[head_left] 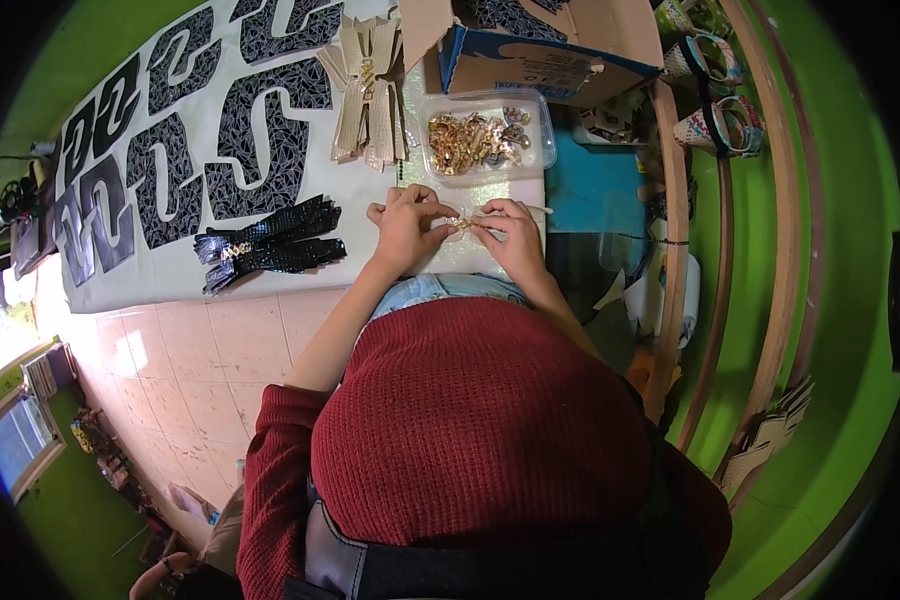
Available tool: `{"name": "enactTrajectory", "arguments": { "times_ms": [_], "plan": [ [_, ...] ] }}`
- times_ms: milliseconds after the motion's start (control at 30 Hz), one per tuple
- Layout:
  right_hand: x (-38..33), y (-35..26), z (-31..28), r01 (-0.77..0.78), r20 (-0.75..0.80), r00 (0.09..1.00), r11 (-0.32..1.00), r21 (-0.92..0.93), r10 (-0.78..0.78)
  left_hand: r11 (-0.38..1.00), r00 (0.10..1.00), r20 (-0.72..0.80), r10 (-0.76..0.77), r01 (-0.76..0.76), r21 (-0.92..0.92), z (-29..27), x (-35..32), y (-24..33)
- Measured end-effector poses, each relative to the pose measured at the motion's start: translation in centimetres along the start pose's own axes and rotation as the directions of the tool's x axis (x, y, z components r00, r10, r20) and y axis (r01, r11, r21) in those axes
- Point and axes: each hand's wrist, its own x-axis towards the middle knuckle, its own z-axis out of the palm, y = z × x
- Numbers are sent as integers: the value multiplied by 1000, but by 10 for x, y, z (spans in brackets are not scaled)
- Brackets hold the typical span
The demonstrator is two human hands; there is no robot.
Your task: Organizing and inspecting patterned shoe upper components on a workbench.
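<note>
Left hand (408,225): fingers pinch one end of the gold trim (461,225).
Right hand (515,238): fingers pinch its opposite end.
Gold trim: between both hands, near the front edge of the counter (165,277).
Tub (537,155): beyond the hands, holds gold pieces (460,142).

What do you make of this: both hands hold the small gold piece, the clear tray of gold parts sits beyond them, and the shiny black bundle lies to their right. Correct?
One slip: the head view shows the shiny black bundle to their left. The left hand and right hand do hold the small gold piece, with the clear tray beyond.
</note>
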Motion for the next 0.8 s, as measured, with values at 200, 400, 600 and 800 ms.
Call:
{"name": "enactTrajectory", "arguments": {
  "times_ms": [200, 400, 600, 800],
  "plan": [
    [1, 1, 0, 17, 0, 1000, 1000, -7, -17, 1000, 1000, -3, 0, 0, 24, -2, 0, 3],
    [3, 1, -6, 5, 71, 997, 1000, 15, -6, 999, 999, -15, -36, 36, 36, 0, 2, 6],
    [9, -4, -27, -158, 134, 982, 969, 190, 134, 997, 999, -29, -34, 36, 65, 1, 1, 6],
    [8, 4, -23, -161, 104, 984, 964, 213, 141, 999, 999, -35, -27, 28, 25, 2, 0, 4]
  ]
}}
